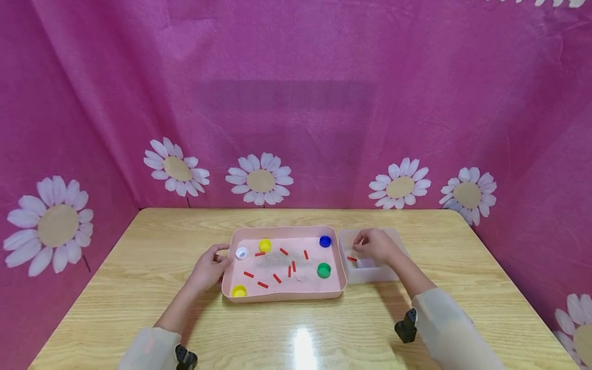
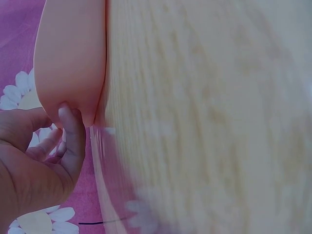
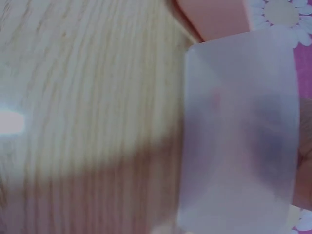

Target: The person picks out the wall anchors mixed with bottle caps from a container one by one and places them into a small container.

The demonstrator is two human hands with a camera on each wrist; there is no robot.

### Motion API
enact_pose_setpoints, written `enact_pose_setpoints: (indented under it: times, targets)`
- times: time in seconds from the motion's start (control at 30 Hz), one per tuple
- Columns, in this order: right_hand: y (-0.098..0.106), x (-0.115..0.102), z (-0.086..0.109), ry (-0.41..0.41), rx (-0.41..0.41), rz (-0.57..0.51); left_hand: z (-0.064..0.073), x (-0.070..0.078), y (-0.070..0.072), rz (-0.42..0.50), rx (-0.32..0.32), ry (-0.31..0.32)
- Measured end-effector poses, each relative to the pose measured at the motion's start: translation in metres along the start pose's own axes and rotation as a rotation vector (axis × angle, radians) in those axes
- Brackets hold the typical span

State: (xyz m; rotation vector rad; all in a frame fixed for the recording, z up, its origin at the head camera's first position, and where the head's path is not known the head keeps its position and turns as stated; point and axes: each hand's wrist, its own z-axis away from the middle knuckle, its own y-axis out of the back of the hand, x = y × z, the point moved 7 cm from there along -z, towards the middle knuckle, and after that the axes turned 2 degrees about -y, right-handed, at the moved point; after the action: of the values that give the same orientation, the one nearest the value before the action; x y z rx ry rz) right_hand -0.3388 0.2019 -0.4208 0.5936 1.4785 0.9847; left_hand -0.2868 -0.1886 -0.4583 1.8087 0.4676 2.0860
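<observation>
In the head view my left hand [image 1: 209,268] is at the left end of a pink tray [image 1: 296,296]. The left wrist view has its thumb against the outer wall of the tray [image 2: 70,53] and a finger at the rim. My right hand [image 1: 375,245] reaches into a translucent plastic box [image 1: 376,275] beside the tray, fingers bent and fingertips close together. A red stick [image 1: 352,259] shows just below those fingertips; whether they touch it is unclear. From the right wrist, the box's cloudy wall [image 3: 239,131] hides most of the hand [image 3: 304,161].
Several red sticks [image 1: 277,278] lie scattered in the tray. Around them stand yellow caps [image 1: 265,245], a white cap [image 1: 241,253], a blue cap [image 1: 325,241] and a green cap [image 1: 324,271]. Pink flowered cloth [image 1: 296,128] hangs behind the wooden table [image 1: 259,334].
</observation>
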Motion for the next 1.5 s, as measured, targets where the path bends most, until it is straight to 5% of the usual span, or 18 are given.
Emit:
enact_pose_setpoints:
  times: [0.23,0.53,1.5]
  targets:
    - [0.021,-0.016,0.003,0.078,0.086,-0.012,-0.001,0.004,0.002,0.016,-0.005,-0.001]
    - [0.026,-0.028,0.001,0.061,0.099,-0.045,-0.001,0.005,0.002,0.016,-0.002,-0.005]
    - [-0.019,-0.093,-0.009,0.113,0.07,-0.193,0.001,0.0,-0.001,0.029,-0.019,0.013]
